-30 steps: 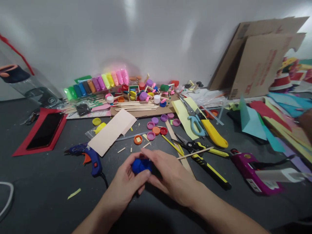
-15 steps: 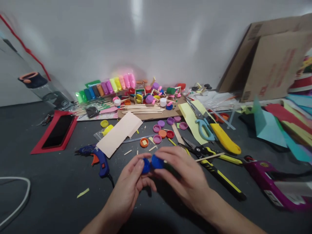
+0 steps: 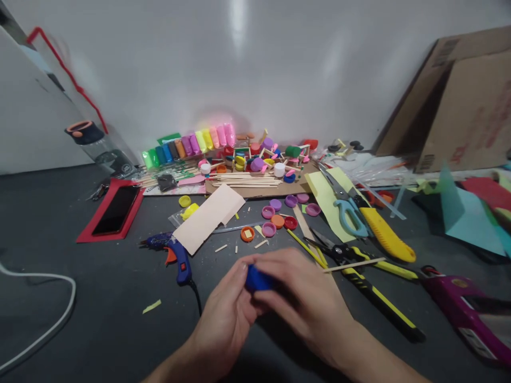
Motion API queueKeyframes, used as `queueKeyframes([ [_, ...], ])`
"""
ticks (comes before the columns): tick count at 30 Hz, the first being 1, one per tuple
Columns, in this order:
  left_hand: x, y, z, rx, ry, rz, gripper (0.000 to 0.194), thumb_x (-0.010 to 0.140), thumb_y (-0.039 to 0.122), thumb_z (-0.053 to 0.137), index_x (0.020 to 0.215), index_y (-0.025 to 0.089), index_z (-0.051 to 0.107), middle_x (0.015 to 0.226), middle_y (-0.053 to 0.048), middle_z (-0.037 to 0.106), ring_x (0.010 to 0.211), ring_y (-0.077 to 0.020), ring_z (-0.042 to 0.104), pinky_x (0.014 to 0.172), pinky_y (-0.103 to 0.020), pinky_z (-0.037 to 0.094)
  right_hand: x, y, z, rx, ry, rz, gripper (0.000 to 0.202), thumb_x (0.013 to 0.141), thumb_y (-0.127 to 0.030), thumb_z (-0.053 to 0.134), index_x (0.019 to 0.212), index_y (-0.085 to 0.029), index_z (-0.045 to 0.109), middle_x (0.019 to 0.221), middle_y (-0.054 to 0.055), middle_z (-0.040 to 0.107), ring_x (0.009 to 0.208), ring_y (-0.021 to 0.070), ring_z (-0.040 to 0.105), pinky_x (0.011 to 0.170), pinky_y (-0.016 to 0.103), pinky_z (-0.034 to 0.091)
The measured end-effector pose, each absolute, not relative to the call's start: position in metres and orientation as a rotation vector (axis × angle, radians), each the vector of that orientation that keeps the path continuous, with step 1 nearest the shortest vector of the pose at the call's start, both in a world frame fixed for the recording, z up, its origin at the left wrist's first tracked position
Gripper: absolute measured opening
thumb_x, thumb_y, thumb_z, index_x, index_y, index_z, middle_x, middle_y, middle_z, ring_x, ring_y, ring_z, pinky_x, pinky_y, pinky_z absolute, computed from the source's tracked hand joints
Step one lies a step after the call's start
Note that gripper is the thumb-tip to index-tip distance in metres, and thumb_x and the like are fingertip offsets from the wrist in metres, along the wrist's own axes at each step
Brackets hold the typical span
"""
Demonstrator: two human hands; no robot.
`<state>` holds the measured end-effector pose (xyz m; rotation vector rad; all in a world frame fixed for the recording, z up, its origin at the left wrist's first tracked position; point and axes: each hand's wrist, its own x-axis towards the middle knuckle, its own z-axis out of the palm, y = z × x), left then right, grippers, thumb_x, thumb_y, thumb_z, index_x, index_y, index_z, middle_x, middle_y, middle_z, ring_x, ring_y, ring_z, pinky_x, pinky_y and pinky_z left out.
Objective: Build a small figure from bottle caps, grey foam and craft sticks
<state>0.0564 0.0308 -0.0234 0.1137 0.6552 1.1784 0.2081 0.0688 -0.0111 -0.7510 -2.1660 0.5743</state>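
Note:
Low over the near part of the table, both my hands close around blue plastic bottle caps (image 3: 257, 279), which are blurred and partly covered by fingers. My left hand (image 3: 229, 308) pinches the left side with thumb and fingers. From the right, my right hand (image 3: 307, 292) curls its fingers over the other side. The caps look pressed together, though the seam between them is hidden. Just beyond the hands lie several loose caps, among them an orange cap (image 3: 247, 234) with a small piece of wood in it and a red cap (image 3: 290, 223).
A blue glue gun (image 3: 182, 266) and pale card (image 3: 209, 219) lie left. To the right are pliers-like cutters (image 3: 339, 250), scissors (image 3: 347, 213), a yellow-handled cutter (image 3: 387, 234) and a purple tool (image 3: 463, 298). Further back stand wooden sticks (image 3: 243, 180), a phone (image 3: 116, 210) and a bottle (image 3: 106, 151).
The two blue caps, held slightly apart before with one in each hand, are now brought together. My hands have closed in on each other. The whole view has shifted, so the table appears further right.

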Motion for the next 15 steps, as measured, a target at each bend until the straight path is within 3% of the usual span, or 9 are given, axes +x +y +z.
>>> queueKeyframes([
  [4, 0.0568, 0.0315, -0.0246, 0.067, 0.635, 1.2, 0.021, 0.096, 0.027, 0.059, 0.101, 0.014, 0.074, 0.102, -0.009, 0.073, 0.088, -0.0154, 0.068, 0.079, -0.026, 0.056, 0.2057, 0.0679, -0.0119, -0.769, -2.141, 0.611, 0.032, 0.097, -0.017, 0.06, 0.128, -0.021, 0.054, 0.121, 0.006, 0.065, 0.112, 0.0192, 0.058, 0.098, 0.032, 0.048],
  [9, 0.0568, 0.0314, -0.022, 0.092, 0.602, 1.173, 0.026, 0.093, 0.031, 0.064, 0.111, 0.013, 0.072, 0.116, -0.012, 0.07, 0.105, -0.0182, 0.065, 0.09, -0.026, 0.053, 0.2013, 0.0667, -0.0133, -0.799, -2.276, 0.71, 0.032, 0.092, -0.013, 0.064, 0.122, -0.021, 0.054, 0.12, 0.007, 0.065, 0.108, 0.0222, 0.057, 0.094, 0.037, 0.049],
  [11, 0.0549, 0.0311, -0.0196, 0.186, 0.595, 1.167, 0.026, 0.092, 0.027, 0.066, 0.114, 0.015, 0.07, 0.113, -0.011, 0.071, 0.098, -0.0164, 0.067, 0.087, -0.024, 0.053, 0.2016, 0.0665, -0.0122, -0.817, -2.269, 0.711, 0.035, 0.092, -0.014, 0.064, 0.124, -0.02, 0.052, 0.121, 0.007, 0.064, 0.11, 0.0228, 0.055, 0.096, 0.038, 0.048],
  [15, 0.0508, 0.0318, -0.0172, 0.27, 0.634, 1.152, 0.025, 0.093, 0.024, 0.064, 0.116, 0.018, 0.069, 0.084, -0.005, 0.072, 0.075, -0.013, 0.068, 0.073, -0.022, 0.054, 0.2035, 0.0678, -0.0092, -0.804, -2.229, 0.692, 0.05, 0.094, -0.024, 0.065, 0.139, -0.02, 0.043, 0.132, 0.01, 0.057, 0.12, 0.0227, 0.051, 0.102, 0.037, 0.047],
])
